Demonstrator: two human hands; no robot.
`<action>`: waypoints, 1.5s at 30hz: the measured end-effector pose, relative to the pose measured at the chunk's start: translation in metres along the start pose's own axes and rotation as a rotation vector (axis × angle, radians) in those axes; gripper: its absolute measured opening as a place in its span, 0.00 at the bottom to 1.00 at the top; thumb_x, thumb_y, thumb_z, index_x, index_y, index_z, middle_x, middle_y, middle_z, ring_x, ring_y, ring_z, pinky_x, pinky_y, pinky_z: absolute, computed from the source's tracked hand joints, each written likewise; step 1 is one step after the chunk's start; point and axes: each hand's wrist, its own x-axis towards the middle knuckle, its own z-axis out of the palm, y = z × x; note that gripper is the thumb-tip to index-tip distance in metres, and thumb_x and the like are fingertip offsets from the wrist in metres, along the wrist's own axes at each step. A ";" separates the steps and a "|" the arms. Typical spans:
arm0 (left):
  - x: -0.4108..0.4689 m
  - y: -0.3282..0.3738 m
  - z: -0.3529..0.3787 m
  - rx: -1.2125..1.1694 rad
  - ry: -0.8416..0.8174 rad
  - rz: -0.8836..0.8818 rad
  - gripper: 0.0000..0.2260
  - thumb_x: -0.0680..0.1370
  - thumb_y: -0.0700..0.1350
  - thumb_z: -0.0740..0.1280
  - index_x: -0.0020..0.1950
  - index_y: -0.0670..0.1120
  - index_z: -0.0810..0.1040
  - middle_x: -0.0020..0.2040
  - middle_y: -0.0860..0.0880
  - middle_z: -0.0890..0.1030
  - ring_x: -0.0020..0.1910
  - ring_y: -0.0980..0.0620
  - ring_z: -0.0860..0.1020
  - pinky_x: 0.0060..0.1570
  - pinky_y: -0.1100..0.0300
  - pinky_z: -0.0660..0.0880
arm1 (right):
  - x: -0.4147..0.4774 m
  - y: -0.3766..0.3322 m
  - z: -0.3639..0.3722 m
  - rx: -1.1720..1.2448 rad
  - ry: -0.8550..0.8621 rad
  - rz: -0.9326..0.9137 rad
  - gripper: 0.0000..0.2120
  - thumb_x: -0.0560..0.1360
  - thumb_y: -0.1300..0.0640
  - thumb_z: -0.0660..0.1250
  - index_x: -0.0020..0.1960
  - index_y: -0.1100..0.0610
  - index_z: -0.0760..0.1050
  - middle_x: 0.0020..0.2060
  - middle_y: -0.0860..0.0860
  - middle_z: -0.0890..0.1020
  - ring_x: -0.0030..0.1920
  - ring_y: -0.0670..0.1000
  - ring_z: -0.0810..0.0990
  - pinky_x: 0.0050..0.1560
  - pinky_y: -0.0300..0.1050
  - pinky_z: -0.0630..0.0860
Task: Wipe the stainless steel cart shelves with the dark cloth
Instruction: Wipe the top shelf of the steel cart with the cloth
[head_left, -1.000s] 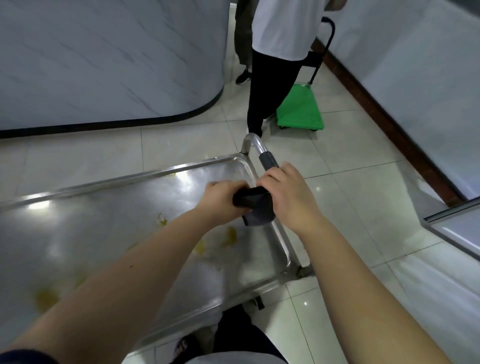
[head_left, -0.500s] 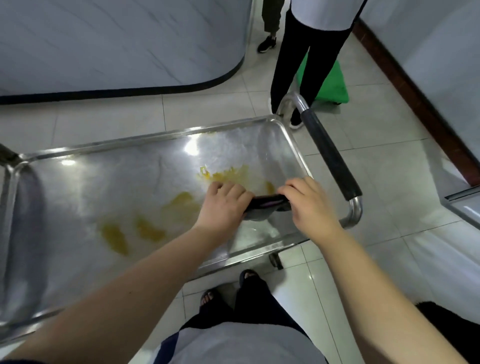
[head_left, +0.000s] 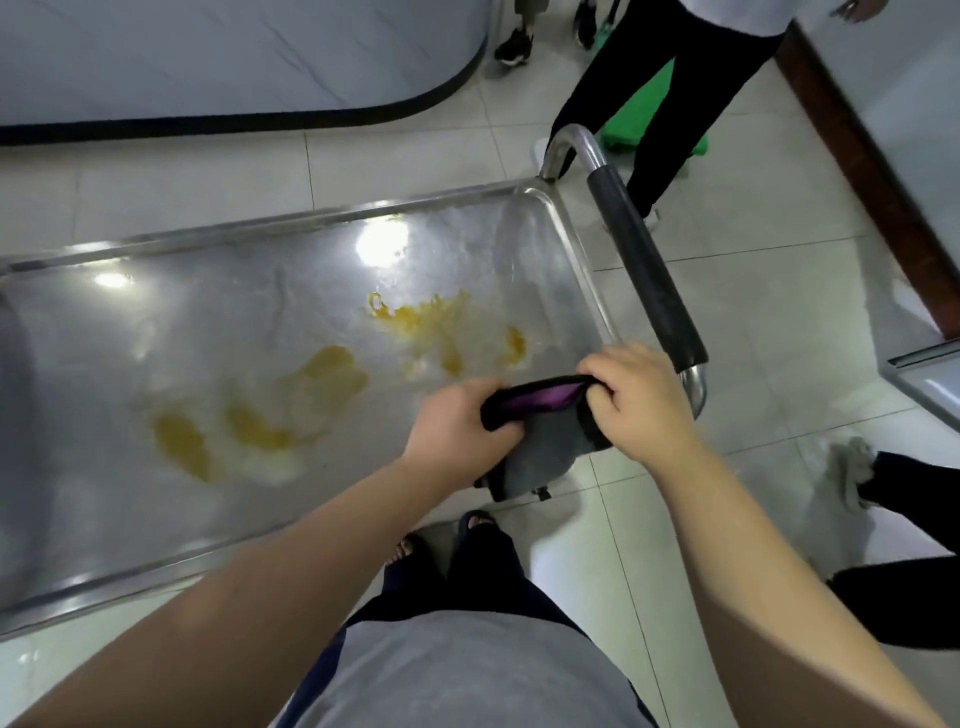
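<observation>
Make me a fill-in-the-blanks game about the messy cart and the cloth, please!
1. The cloth is held by ____ hands.
2. The stains on the cart shelf are ____ in colour.
3. The grip on the cart handle is ____.
4. The fold along the cloth's top edge shows a ____ lining.

Missing words: two; yellow; black; purple

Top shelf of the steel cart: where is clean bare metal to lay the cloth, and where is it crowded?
The stainless steel cart shelf is bare along its far rim and left end. Yellow spill patches crowd the middle and handle end. At the near right corner both hands hold the dark cloth.
</observation>
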 end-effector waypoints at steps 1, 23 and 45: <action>0.015 -0.006 0.005 0.051 -0.002 -0.061 0.13 0.73 0.49 0.68 0.57 0.53 0.80 0.48 0.51 0.83 0.48 0.49 0.80 0.49 0.54 0.77 | 0.012 0.006 0.011 -0.073 -0.081 0.049 0.12 0.72 0.59 0.58 0.48 0.57 0.79 0.42 0.52 0.80 0.47 0.58 0.75 0.48 0.52 0.69; 0.097 -0.153 0.007 0.772 0.155 -0.294 0.25 0.83 0.58 0.51 0.80 0.58 0.52 0.81 0.50 0.49 0.80 0.44 0.47 0.76 0.41 0.42 | 0.003 0.032 0.145 -0.242 -0.561 0.194 0.35 0.72 0.25 0.36 0.74 0.33 0.28 0.76 0.47 0.28 0.75 0.67 0.29 0.68 0.73 0.29; 0.111 -0.167 0.001 0.791 0.253 -0.306 0.28 0.81 0.59 0.45 0.81 0.55 0.49 0.81 0.49 0.49 0.80 0.45 0.48 0.77 0.43 0.43 | 0.152 0.035 0.172 -0.242 -0.483 -0.040 0.32 0.76 0.26 0.41 0.76 0.33 0.36 0.79 0.44 0.37 0.76 0.67 0.33 0.64 0.82 0.37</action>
